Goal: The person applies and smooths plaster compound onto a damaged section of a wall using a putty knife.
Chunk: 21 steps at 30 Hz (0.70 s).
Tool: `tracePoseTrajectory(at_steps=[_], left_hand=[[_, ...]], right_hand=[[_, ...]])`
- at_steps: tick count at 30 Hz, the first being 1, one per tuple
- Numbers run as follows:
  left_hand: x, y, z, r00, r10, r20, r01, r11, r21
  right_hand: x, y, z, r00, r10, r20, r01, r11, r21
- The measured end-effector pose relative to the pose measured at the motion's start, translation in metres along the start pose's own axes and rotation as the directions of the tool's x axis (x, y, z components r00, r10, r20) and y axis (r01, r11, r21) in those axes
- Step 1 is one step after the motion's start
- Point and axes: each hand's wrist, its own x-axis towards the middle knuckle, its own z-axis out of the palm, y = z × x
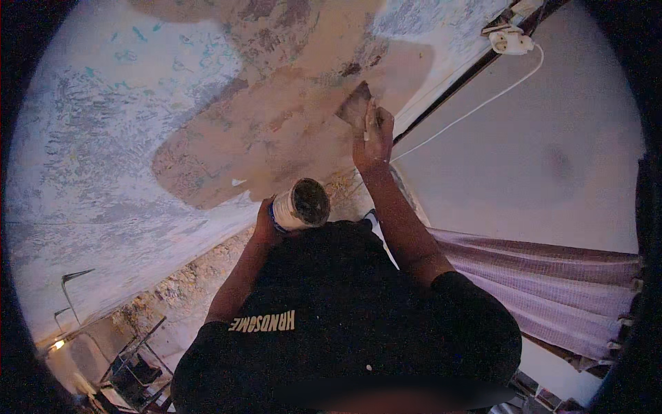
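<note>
My left hand (265,218) is closed around a small pale tub (289,210), held in front of my chest. The tub's open top faces up, and its inside looks dark; I cannot make out the contents. My right hand (376,141) reaches up and grips a putty knife (354,105), its flat blade against the wall (276,131). Its handle is mostly hidden by my fingers. Around the blade is a broad damp-looking brown patch, with rough white and bluish flaking paint (103,124) to its left.
A white socket block (509,41) with a thin white cable (483,105) hangs by a dark strip at the upper right. Beyond is a smooth pale wall (565,138). A striped purplish curtain (538,283) hangs at the right, and a metal frame (138,362) stands lower left.
</note>
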Motion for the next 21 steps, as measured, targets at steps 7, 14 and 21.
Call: tracePoseTrajectory(at_steps=[7,14,21], left_hand=[[-0.001,0.009,-0.004,0.954,0.3,0.005,-0.282,0.89,0.358],[-0.001,-0.007,0.001,0.997,0.068,0.042,-0.069,0.998,0.014],[-0.008,0.03,0.008,0.985,-0.17,0.036,0.172,0.984,-0.037]], right_hand=[[0.004,0.044,0.024,0.883,0.367,0.292,-0.469,0.712,0.523],[0.035,-0.008,-0.002,0.693,0.457,0.557,-0.612,-0.034,0.79],[0.04,-0.012,-0.003,0.673,0.502,0.543,-0.644,0.039,0.764]])
